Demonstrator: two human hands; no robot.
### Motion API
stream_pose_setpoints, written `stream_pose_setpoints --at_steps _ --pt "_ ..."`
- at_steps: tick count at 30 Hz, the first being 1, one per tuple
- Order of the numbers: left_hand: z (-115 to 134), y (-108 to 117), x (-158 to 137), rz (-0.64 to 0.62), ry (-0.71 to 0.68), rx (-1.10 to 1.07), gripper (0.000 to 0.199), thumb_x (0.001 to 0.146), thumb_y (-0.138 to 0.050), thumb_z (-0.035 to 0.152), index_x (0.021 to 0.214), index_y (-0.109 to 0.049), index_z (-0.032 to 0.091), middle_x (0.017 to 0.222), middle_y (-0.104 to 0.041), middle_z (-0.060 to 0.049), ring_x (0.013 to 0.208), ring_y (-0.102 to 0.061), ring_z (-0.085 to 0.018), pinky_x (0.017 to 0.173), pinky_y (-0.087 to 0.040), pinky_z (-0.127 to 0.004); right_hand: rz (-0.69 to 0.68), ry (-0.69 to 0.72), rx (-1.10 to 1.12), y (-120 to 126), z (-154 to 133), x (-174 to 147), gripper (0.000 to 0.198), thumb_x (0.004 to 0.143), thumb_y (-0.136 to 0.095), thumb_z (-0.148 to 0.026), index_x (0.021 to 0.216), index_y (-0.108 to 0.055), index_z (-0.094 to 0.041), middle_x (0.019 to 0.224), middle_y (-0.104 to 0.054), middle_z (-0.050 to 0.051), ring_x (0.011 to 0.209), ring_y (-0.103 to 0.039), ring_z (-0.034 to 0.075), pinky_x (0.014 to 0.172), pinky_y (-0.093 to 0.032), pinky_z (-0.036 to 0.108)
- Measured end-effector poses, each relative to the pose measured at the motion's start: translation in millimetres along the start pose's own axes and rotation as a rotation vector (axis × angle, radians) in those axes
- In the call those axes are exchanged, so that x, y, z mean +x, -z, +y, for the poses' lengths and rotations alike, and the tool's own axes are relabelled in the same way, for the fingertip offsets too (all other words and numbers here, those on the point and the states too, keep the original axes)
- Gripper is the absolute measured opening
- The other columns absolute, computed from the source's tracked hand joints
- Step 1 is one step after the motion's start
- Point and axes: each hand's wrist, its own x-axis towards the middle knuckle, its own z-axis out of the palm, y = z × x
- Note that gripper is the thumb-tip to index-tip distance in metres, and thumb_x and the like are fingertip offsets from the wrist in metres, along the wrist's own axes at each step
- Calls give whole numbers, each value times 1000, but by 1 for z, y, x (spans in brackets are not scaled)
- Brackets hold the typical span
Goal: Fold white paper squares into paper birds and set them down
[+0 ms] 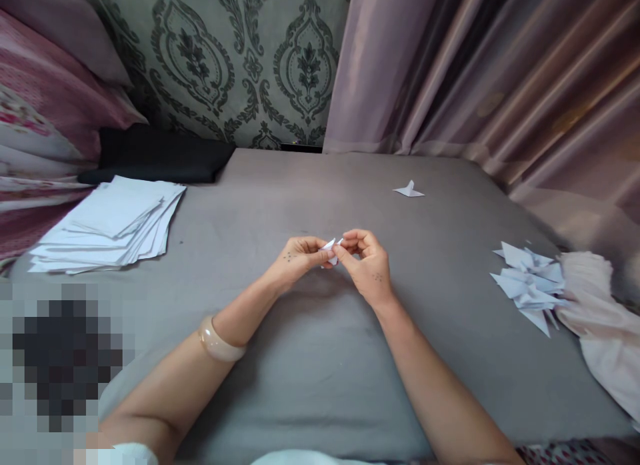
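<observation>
Near the middle of the view, a small piece of folded white paper (pixel 329 246) is pinched between both hands, above the grey cloth surface. My left hand (pixel 301 258) grips its left side with thumb and fingers. From the right, my right hand (pixel 367 261) pinches the paper with thumb and fingertips, the hand curled. Much of the paper is hidden behind the fingers, so its full shape does not show. A pale bangle (pixel 220 345) sits on my left forearm.
A stack of white paper sheets (pixel 120 218) lies at left, by a folded black cloth (pixel 160 155). One folded paper crane (pixel 410 190) stands farther back. Several more folded paper cranes (pixel 530 281) are heaped at right beside pale fabric (pixel 595 305). Curtains (pixel 450 65) hang behind.
</observation>
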Motion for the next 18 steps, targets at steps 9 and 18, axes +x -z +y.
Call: stream_pose_setpoints --at_steps 9,18 --pt "2 -1 -1 -17 33 -8 25 68 -81 33 79 -73 12 75 -69 -3 66 -62 -11 72 -49 -26 -97 -123 74 4 1 2 17 72 -73 -37 76 -71 -21 76 -69 1 71 -62 15 70 -50 29" --pt "-1 -9 -2 -30 -110 -92 38 73 -79 31 98 -54 18 79 -68 0 72 -64 -12 72 -53 -28 1 -157 68 6 3 3 13 71 -73 -34 75 -72 -22 74 -70 0 71 -62 14 70 -48 28"
